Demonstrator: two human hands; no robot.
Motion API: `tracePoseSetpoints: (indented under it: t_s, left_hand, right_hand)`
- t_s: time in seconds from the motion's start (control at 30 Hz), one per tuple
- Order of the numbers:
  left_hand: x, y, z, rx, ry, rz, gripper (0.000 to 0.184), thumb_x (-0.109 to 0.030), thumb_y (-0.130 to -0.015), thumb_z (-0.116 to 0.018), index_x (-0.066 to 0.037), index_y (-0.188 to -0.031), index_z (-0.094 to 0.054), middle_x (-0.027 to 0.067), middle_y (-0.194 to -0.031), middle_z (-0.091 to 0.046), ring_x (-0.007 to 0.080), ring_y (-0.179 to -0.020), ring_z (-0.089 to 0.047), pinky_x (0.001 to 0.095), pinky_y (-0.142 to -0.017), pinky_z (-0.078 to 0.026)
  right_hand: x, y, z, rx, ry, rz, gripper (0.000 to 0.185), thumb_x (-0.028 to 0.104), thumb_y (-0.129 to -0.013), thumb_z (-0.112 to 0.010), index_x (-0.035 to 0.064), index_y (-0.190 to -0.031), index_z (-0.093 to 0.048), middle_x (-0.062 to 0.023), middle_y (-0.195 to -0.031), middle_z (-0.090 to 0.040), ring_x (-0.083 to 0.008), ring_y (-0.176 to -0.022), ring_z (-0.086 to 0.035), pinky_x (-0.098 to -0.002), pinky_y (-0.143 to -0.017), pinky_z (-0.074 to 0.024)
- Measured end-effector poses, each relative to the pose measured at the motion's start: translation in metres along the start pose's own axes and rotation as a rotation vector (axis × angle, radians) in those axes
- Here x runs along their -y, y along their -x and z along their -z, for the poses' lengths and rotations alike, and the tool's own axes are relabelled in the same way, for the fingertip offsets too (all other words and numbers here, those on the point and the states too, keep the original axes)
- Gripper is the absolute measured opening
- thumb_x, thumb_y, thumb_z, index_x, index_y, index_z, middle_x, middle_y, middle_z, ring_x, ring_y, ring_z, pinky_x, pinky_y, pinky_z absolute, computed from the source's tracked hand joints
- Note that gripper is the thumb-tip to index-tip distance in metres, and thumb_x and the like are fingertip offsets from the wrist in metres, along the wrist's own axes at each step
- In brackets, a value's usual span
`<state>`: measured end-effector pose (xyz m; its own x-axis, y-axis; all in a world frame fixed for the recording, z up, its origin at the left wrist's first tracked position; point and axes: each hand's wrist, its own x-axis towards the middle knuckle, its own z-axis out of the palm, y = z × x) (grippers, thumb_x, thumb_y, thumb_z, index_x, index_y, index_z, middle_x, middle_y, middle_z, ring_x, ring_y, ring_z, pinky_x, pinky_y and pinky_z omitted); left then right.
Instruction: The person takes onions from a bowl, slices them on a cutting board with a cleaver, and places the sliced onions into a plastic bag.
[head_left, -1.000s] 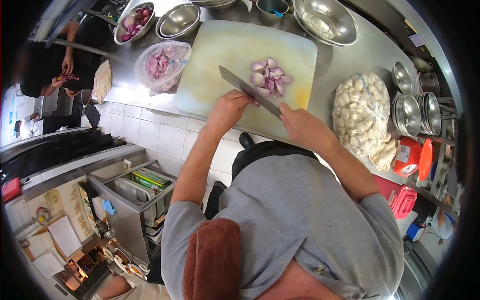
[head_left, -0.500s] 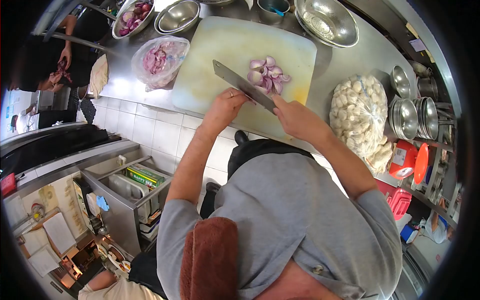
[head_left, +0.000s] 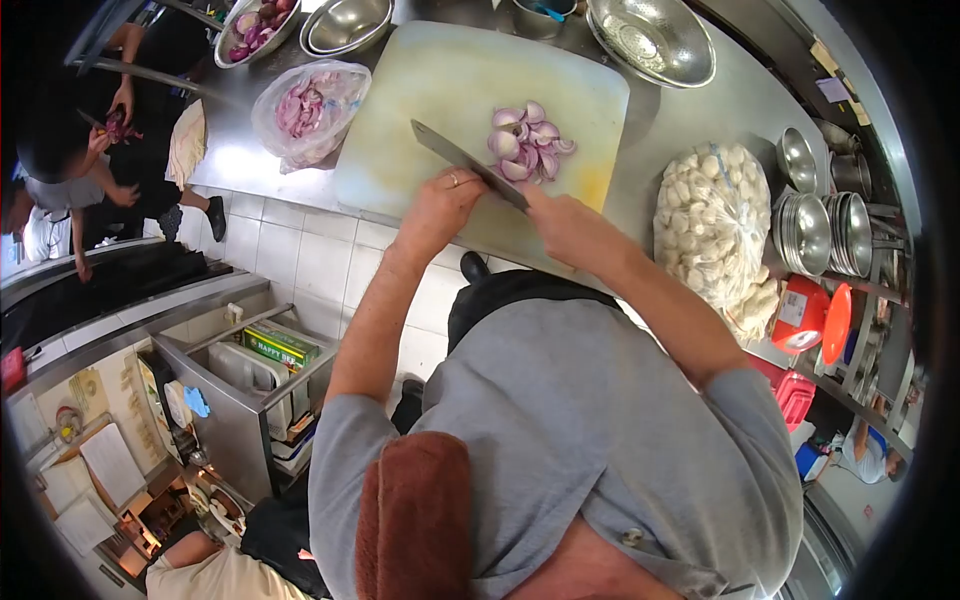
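Note:
On the large white cutting board (head_left: 430,75) lies a loose pile of sliced red onion (head_left: 530,142). My right hand (head_left: 572,230) grips the handle end of a wide-bladed kitchen knife (head_left: 462,163), whose blade slants up and left across the board. My left hand (head_left: 442,212), with a ring on one finger, is closed right beside the near side of the blade. Whatever its fingertips hold, if anything, is hidden. The onion pile sits just beyond the blade, to its right.
A plastic bag of cut onion (head_left: 305,112) lies left of the board, and a bag of peeled garlic (head_left: 712,230) to its right. Metal bowls (head_left: 655,40) stand along the back. At far left, a co-worker's hands (head_left: 115,118) hold an onion; another person is behind.
Both hands and the knife have shifted slightly left in view as the whole scene moved. Another person has come into view at the far left.

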<state>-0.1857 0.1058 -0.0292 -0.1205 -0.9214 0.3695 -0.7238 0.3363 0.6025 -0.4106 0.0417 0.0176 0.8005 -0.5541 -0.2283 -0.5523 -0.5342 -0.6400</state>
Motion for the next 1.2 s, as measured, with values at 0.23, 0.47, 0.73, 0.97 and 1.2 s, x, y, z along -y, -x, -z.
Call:
tracePoseSetpoints:
  t_s: [0.23,0.47,0.73,0.97,1.2]
  left_hand:
    - [-0.001,0.006,-0.004,-0.036,0.051,0.058,0.013,0.004,-0.082,-0.069,-0.002,-0.094,-0.072,0.0111,-0.097,-0.07,0.029,-0.09,-0.067,0.0371,-0.079,-0.055]
    - [-0.005,0.004,-0.001,-0.017,0.035,0.073,0.015,0.002,-0.083,-0.067,-0.003,-0.095,-0.073,0.0106,-0.096,-0.07,0.0287,-0.095,-0.066,0.0379,-0.082,-0.056]
    - [-0.001,0.006,-0.006,-0.055,0.023,0.064,0.012,0.004,-0.082,-0.069,-0.002,-0.093,-0.073,0.0108,-0.096,-0.07,0.0285,-0.091,-0.067,0.0368,-0.081,-0.055]
    - [-0.003,0.01,-0.006,-0.023,-0.057,0.032,0.015,0.004,-0.084,-0.066,-0.002,-0.096,-0.072,0.0117,-0.097,-0.07,0.0298,-0.092,-0.068,0.0392,-0.082,-0.055]
    - [-0.012,-0.002,0.029,-0.113,-0.067,0.102,0.018,0.004,-0.086,-0.063,-0.003,-0.1,-0.071,0.0132,-0.104,-0.071,0.0305,-0.093,-0.068,0.0388,-0.083,-0.055]
  right_hand:
    - [-0.001,0.006,0.019,-0.092,-0.051,0.031,0.019,0.016,-0.1,-0.051,0.0005,-0.108,-0.044,-0.0284,-0.072,-0.06,-0.0487,-0.072,-0.061,-0.057,-0.064,-0.045]
    - [0.004,0.013,0.023,-0.039,-0.076,0.009,0.021,0.017,-0.1,-0.052,0.001,-0.109,-0.043,-0.0282,-0.071,-0.06,-0.0487,-0.072,-0.061,-0.057,-0.064,-0.0451]
    - [0.007,0.015,0.027,-0.023,-0.046,-0.02,0.023,0.02,-0.101,-0.049,0.0048,-0.117,-0.044,-0.0284,-0.075,-0.061,-0.0495,-0.075,-0.06,-0.0576,-0.067,-0.0432]
    - [-0.01,-0.021,0.0,-0.001,-0.076,0.049,0.019,0.016,-0.099,-0.051,0.0,-0.108,-0.046,-0.0287,-0.081,-0.064,-0.0495,-0.079,-0.062,-0.0566,-0.069,-0.0457]
    - [-0.017,-0.009,0.034,-0.183,-0.095,0.012,0.022,0.018,-0.099,-0.054,0.0036,-0.114,-0.048,-0.0264,-0.079,-0.063,-0.0483,-0.078,-0.061,-0.0546,-0.068,-0.0453]
